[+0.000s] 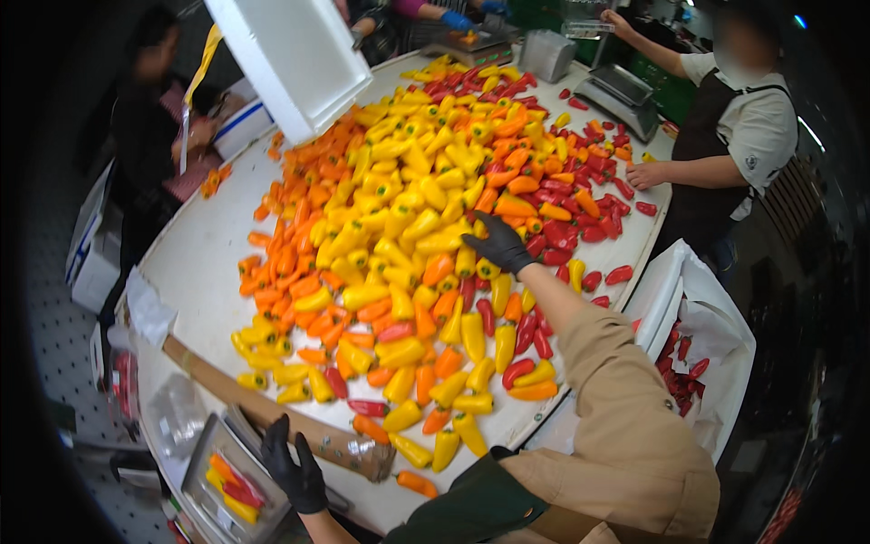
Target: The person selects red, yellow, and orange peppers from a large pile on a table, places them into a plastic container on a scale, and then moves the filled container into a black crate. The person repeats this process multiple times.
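Observation:
My right hand (503, 243), in a black glove, reaches into the large pile of small sweet peppers. Its thumb and fingers are apart beside yellow peppers (442, 243), and I see nothing held in it. Orange peppers (285, 272) lie on the pile's left, red peppers (561, 234) on its right. My left hand (293, 466), also black-gloved, hovers with spread fingers beside a weighing scale (197, 469). On that scale rests a clear pack of mixed peppers (234, 488). A cardboard strip (272, 411) lies between the scale and the pile.
A tilted white foam box (299, 61) hangs over the pile's far left. Across the white table (197, 272) stand more scales (618, 95) and several people. At right, a lined foam box (720, 326) holds red peppers. Clear plastic bags (178, 415) lie at left.

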The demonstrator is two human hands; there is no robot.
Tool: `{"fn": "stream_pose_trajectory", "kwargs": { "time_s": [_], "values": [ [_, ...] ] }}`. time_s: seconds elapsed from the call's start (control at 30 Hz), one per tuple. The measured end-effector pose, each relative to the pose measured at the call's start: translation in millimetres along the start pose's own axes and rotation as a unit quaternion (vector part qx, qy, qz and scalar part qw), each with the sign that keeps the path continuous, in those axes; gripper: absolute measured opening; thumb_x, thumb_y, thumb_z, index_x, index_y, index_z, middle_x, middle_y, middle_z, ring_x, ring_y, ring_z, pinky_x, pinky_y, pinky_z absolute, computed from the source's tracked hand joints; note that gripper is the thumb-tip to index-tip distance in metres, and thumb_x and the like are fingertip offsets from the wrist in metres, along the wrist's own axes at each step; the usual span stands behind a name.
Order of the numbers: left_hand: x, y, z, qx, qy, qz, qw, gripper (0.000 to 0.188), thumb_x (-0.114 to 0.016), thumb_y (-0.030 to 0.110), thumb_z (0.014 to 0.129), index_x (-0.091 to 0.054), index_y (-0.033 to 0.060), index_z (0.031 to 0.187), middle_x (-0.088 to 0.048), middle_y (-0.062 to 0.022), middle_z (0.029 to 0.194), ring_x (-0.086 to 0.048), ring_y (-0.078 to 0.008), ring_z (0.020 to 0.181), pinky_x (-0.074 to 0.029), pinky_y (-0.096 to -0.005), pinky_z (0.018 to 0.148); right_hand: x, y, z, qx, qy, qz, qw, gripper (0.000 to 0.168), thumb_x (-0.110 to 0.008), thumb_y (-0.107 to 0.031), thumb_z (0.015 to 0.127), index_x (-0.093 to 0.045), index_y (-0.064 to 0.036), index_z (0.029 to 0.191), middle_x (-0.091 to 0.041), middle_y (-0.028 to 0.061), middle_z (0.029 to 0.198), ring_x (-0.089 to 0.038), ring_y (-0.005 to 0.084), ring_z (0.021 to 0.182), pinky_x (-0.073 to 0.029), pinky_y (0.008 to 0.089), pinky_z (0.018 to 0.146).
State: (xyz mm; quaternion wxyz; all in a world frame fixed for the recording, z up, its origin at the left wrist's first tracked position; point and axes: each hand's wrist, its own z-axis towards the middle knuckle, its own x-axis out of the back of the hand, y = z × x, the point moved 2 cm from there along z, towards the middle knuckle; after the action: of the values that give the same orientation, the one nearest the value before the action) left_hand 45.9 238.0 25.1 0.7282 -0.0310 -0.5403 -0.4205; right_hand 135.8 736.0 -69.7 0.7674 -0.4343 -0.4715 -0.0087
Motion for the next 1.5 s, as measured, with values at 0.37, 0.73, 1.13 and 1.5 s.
{"fn": "stream_pose_trajectory", "kwargs": {
  "time_s": [0.37,0.73,1.13,1.5],
  "values": [
    [-59,41,23,-0.023,-0.146,-0.097,0.984,0.031,-0.061,-0.001,0.075,-0.06,0.0032,0.106,-0.063,-0.0122,0.097,-0.057,-0.0271,0.09,-0.045,-0.0345,0.08,-88,-123,48,0.003,0.007,0.015,1.0,0.086,-0.053,-0.067,0.069,-0.032,-0.02,0.138,-0.046,0.0203,0.126,-0.036,0.0457,0.119,-0.023,0.0591,0.099],
    [-129,84,66,-0.119,-0.215,-0.103,0.964,0.041,-0.062,0.005,0.076,-0.055,0.0076,0.117,-0.055,-0.0167,0.112,-0.051,-0.0314,0.103,-0.041,-0.0375,0.088,-59,-111,5,0.259,-0.19,-0.082,0.943,0.06,-0.061,-0.048,0.074,-0.05,-0.019,0.124,-0.042,0.0118,0.13,-0.031,0.0476,0.12,-0.032,0.0539,0.099],
    [-124,77,43,-0.092,-0.226,-0.147,0.959,0.039,-0.06,-0.001,0.077,-0.055,0.0039,0.115,-0.057,-0.0162,0.112,-0.052,-0.0319,0.106,-0.042,-0.0372,0.089,51,60,42,-0.196,0.112,-0.267,0.937,0.069,-0.054,-0.063,0.073,-0.049,-0.02,0.126,-0.049,0.0179,0.119,-0.045,0.039,0.109,-0.037,0.0506,0.09],
    [-138,133,50,-0.169,-0.244,-0.189,0.936,0.034,-0.061,0.001,0.077,-0.058,0.0048,0.111,-0.058,-0.0169,0.107,-0.055,-0.0322,0.1,-0.045,-0.0373,0.084,31,-47,-52,0.115,-0.087,-0.107,0.984,0.081,-0.06,-0.059,0.069,-0.036,-0.02,0.135,-0.043,0.016,0.126,-0.041,0.0413,0.114,-0.037,0.0509,0.089]
  ]
}}
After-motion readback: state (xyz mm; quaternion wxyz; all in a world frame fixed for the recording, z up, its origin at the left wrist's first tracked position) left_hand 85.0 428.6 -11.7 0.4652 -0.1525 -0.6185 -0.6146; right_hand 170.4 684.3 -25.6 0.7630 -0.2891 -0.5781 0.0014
